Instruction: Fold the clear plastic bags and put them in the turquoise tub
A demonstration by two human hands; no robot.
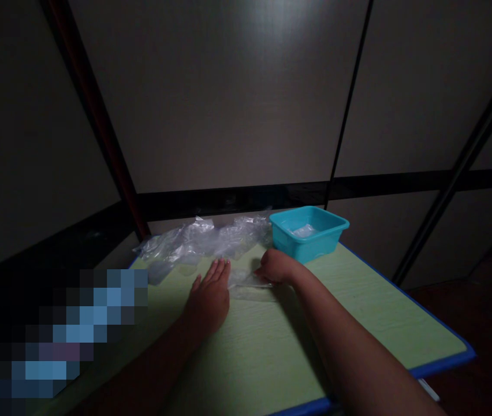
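Note:
My left hand (209, 297) lies flat on the green table (358, 306), fingers stretched out and together, its tips at the edge of a clear plastic bag (250, 287). My right hand (274, 267) is curled closed on the far side of that bag, pinching or pressing it against the table. The bag lies flat between the two hands. Behind them a heap of crumpled clear plastic bags (202, 241) spreads along the table's far edge.
A turquoise plastic tub (309, 232) stands at the far right of the table, with something pale and clear inside. The table has a blue rim and ends close on the right. Dark wall panels rise behind it. A blurred patch covers the lower left.

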